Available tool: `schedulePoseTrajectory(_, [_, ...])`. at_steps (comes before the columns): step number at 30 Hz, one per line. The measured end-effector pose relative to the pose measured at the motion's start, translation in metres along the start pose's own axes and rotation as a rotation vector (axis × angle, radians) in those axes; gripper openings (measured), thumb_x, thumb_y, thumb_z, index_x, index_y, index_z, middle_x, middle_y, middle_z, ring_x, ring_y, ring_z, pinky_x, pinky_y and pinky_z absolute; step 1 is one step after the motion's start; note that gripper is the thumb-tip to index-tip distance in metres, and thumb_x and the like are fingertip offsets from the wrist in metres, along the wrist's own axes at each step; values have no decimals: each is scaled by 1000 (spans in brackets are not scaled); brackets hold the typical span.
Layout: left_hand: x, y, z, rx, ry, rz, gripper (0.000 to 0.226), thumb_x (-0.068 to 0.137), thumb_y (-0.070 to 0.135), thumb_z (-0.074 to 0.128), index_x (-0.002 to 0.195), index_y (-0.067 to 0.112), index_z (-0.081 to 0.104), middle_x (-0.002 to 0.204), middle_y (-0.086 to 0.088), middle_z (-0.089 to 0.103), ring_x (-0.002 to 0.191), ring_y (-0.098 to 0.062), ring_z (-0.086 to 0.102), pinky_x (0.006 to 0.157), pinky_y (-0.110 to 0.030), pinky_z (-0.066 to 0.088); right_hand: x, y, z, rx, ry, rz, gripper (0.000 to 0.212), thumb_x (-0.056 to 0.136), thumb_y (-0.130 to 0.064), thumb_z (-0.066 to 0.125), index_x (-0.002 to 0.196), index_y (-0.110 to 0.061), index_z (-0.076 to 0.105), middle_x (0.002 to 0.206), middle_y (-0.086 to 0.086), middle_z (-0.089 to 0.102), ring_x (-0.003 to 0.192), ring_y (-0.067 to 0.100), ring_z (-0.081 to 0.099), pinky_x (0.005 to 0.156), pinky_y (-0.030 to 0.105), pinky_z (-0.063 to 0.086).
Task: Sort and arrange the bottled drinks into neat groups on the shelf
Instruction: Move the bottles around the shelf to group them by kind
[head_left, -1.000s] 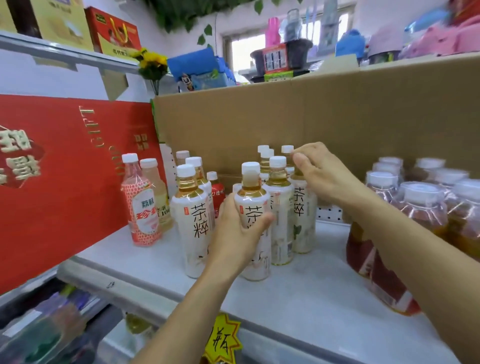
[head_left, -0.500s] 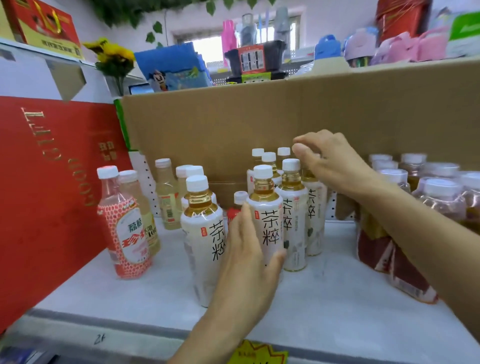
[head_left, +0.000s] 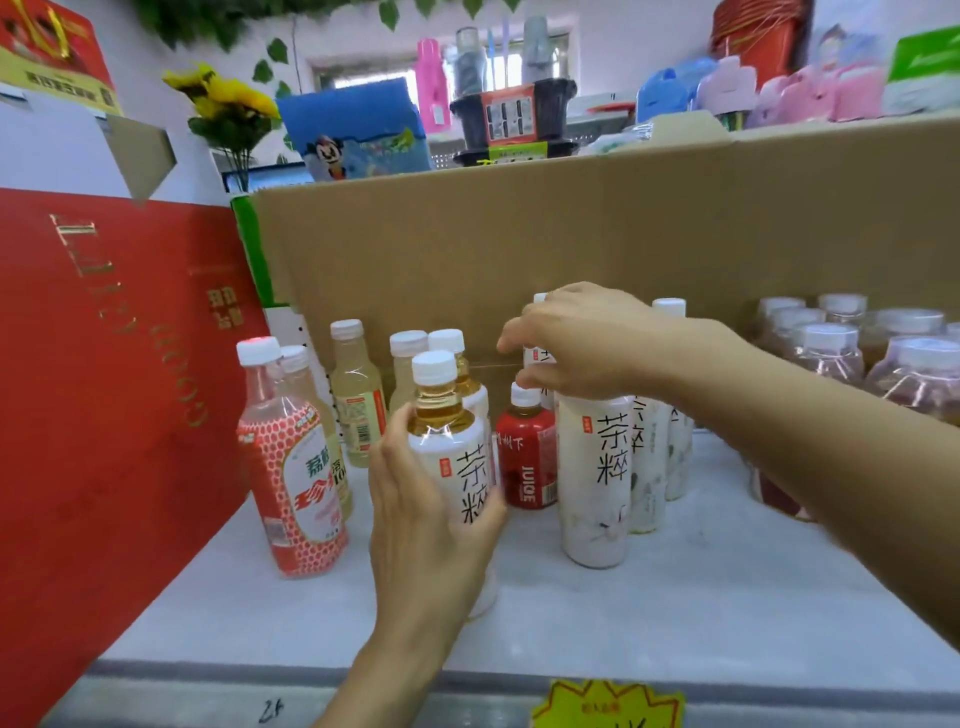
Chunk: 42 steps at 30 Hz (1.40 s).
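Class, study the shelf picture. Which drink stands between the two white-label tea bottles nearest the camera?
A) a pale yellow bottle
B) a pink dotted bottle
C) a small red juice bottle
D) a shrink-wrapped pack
C: the small red juice bottle shows in the gap between the front tea bottle, held by the left hand, and the second tea bottle, whose top the right hand covers.

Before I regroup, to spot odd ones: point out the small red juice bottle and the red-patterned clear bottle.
small red juice bottle (head_left: 525, 467): head view, red label.
red-patterned clear bottle (head_left: 309, 486): head view, front label.
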<state>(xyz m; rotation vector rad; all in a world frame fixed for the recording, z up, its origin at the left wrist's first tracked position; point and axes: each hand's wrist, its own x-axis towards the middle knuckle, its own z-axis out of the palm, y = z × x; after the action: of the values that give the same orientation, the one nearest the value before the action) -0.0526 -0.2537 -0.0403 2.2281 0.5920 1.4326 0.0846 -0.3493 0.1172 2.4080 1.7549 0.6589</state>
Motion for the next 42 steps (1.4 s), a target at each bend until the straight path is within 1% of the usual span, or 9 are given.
schedulePoseTrajectory(6, [14,-30,-25,-100,-28,-63,102,75,15,85,149,28,16,143,11,30,137,-11,33,110,-31,34,44,-11,6,-2,-245,83,37,89,-21,65,125,-17,57,115,-2,62,98,22,60,66,32,46])
schedulePoseTrajectory(10, [17,-36,-36,-233,-119,-102,104,75,15,85,147,41,14,149,10,37,137,-12,43,110,-48,44,51,-7,-14,454,-353,121,90,80,-34,79,153,-21,27,142,-4,50,123,19,53,101,39,47])
schedulePoseTrajectory(12, [17,-37,-38,-276,-142,-107,106,75,14,85,146,46,13,149,13,37,137,-10,43,110,-48,44,49,-15,-17,733,-359,148,79,84,-42,75,149,-21,35,138,0,55,114,17,62,99,37,52])
schedulePoseTrajectory(14, [17,-38,-38,-313,-171,-127,107,76,14,84,145,50,11,151,14,36,138,-9,42,111,-48,42,49,-29,-9,832,-253,183,43,92,-42,65,125,-16,57,117,1,67,96,15,69,86,32,58])
schedulePoseTrajectory(16, [17,-40,-39,-356,-205,-150,106,78,16,83,146,50,9,150,12,39,138,-9,42,112,-48,41,47,-39,1,747,-72,198,26,95,-39,61,107,-17,63,100,2,70,89,19,69,77,33,58])
schedulePoseTrajectory(19, [17,-43,-41,-405,-244,-185,105,79,18,82,147,51,9,150,13,41,136,-8,44,113,-48,41,32,-45,4,692,39,199,28,93,-41,62,99,-13,65,91,3,69,85,24,68,74,40,56])
schedulePoseTrajectory(34, [25,-41,-30,-301,-139,-244,103,80,11,80,147,45,9,144,6,38,132,-13,43,108,-39,44,-47,-21,-22,575,65,316,27,84,-43,71,79,-17,65,77,1,68,57,18,69,58,41,60])
schedulePoseTrajectory(39, [16,-35,-39,-303,-120,-238,100,82,11,79,141,50,9,143,11,37,125,1,43,91,-5,39,-46,-25,-21,495,66,319,22,86,-45,68,91,-24,62,93,-5,64,77,15,62,65,36,52])
schedulePoseTrajectory(42, [5,-35,-52,-275,-57,-225,99,81,14,80,147,44,12,144,14,38,129,0,40,108,-27,38,-47,-33,-18,235,156,296,30,90,-48,59,109,-25,58,109,-4,59,101,18,49,72,36,40])
